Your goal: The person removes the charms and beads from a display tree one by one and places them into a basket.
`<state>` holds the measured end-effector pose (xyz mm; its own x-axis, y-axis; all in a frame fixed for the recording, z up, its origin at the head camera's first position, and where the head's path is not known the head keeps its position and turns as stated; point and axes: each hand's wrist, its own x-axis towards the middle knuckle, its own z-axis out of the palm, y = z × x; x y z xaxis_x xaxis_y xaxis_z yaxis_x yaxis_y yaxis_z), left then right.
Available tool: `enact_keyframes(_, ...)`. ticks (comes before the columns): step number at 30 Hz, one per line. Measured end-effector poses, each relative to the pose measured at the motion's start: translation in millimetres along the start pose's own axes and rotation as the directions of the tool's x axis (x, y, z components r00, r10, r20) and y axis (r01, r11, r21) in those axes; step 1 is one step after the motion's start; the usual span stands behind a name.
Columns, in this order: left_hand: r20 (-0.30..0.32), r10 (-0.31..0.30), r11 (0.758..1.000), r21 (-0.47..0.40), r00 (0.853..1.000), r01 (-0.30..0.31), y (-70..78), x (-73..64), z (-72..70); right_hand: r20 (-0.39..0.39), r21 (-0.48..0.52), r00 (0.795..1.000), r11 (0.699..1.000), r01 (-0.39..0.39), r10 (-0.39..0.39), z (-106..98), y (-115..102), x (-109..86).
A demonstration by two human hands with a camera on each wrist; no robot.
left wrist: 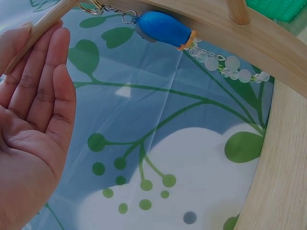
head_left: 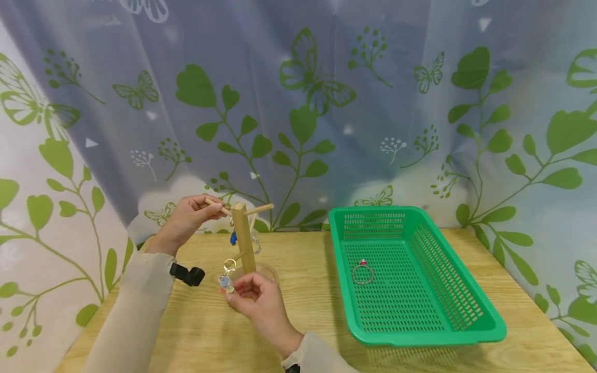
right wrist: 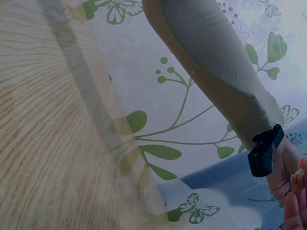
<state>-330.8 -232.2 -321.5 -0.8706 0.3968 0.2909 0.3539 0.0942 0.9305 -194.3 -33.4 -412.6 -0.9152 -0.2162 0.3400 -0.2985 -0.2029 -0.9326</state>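
A wooden stand [head_left: 244, 233] with side pegs rises from a round base on the table. My left hand [head_left: 190, 216] pinches its upper left peg [left wrist: 45, 31] between thumb and fingers. From that peg hangs a blue keychain [left wrist: 163, 28], close to the post. Behind the post dangles a clear beaded bracelet [left wrist: 232, 67]. Low in front, my right hand [head_left: 263, 300] pinches a keychain with a gold ring and a small grey-blue, yellow and red charm [head_left: 226, 284]. Its gold ring is beside the lower peg [head_left: 239, 256]; whether it is on the peg I cannot tell.
To the right stands a green plastic basket [head_left: 347, 311] with perforated walls. Inside it lies a beaded bracelet [head_left: 363, 274] with a pink piece. A patterned curtain [head_left: 396, 129] hangs behind the wooden table [head_left: 303, 290].
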Motion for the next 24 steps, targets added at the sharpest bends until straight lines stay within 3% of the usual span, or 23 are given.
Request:
enact_keyframes(11, -0.003, -0.007, 1.0, -0.018, 1.0, 0.007, 1.3, -0.5, 0.8, 0.024, 0.03, 1.0, 1.0, -0.009, 0.008, -2, -9, -0.9)
enact_keyframes(24, -0.021, -0.018, 1.0, 0.023, 1.0, 0.019, 3.2, -1.7, 2.0, -0.022, 0.005, 0.999, 0.999, -0.046, 0.046, -23, -27, -7.2)
